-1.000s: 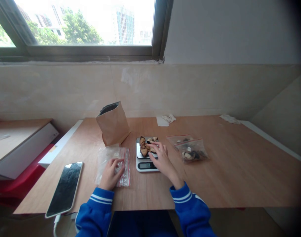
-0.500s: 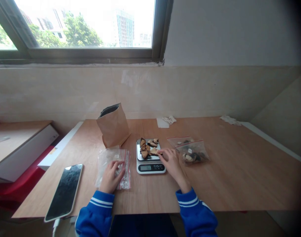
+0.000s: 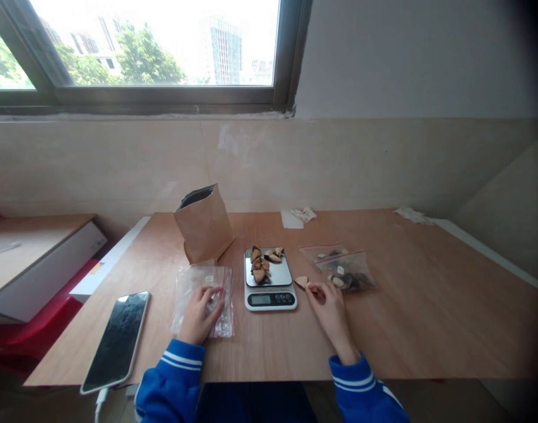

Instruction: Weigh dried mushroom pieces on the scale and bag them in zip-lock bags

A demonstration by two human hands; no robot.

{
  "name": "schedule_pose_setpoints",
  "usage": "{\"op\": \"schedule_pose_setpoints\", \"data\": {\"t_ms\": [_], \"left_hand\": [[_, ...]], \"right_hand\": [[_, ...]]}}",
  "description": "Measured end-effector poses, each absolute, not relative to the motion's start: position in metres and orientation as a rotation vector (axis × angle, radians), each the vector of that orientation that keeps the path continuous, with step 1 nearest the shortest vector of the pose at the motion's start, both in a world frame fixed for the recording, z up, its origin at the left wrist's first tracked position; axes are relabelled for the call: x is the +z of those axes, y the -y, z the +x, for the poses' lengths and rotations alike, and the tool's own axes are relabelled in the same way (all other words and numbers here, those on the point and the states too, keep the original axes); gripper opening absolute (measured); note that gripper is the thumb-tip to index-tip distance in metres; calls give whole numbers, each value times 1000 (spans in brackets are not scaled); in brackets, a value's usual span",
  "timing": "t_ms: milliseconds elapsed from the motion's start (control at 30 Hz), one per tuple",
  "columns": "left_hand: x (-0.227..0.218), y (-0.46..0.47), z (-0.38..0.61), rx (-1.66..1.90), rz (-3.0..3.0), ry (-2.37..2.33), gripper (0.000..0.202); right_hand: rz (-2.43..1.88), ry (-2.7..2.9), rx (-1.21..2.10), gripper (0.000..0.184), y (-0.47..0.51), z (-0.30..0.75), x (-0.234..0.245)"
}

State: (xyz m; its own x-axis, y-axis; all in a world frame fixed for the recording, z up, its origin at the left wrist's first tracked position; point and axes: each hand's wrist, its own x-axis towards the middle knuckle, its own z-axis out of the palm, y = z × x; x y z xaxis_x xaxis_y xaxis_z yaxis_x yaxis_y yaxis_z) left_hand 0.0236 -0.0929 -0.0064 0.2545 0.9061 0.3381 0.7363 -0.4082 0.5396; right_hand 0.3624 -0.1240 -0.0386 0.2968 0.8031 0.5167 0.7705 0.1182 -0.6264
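Note:
My right hand (image 3: 330, 308) is to the right of the digital kitchen scale (image 3: 271, 298), pinching a pale, dark-edged dried slice (image 3: 301, 282) that looks like dried mushroom. Several more dried pieces (image 3: 260, 267) lie on the scale's metal plate, brown ones on the left and a paler cluster (image 3: 274, 254) at the back right. The scale's display is lit, but its digits are too small to read. My left hand (image 3: 201, 312) rests with fingers spread on clear zip bags (image 3: 187, 294) with red seal lines, left of the scale.
An open brown paper bag (image 3: 204, 226) stands behind the clear bags. Filled zip bags (image 3: 350, 273) lie just beyond my right hand. A phone (image 3: 116, 341) on a cable lies at the left edge of the table. Crumpled tissue (image 3: 304, 215) sits near the wall.
My right hand has moved right, off the scale plate, taking the pale slice with it. My left hand has stayed in place on the clear bags.

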Motion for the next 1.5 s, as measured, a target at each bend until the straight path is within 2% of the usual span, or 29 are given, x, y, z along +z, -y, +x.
{"op": "schedule_pose_setpoints", "data": {"t_ms": [1200, 1433, 1500], "left_hand": [[-4, 93, 27, 945, 2201, -1548, 32], [37, 103, 22, 977, 1887, -1594, 35], [52, 95, 19, 1151, 1874, -1638, 37]], "right_hand": [[-1670, 1538, -27, 26, 131, 364, -51], [-1688, 1541, -4, 21, 132, 362, -47], [-1695, 1527, -4, 20, 133, 362, -47]]}}
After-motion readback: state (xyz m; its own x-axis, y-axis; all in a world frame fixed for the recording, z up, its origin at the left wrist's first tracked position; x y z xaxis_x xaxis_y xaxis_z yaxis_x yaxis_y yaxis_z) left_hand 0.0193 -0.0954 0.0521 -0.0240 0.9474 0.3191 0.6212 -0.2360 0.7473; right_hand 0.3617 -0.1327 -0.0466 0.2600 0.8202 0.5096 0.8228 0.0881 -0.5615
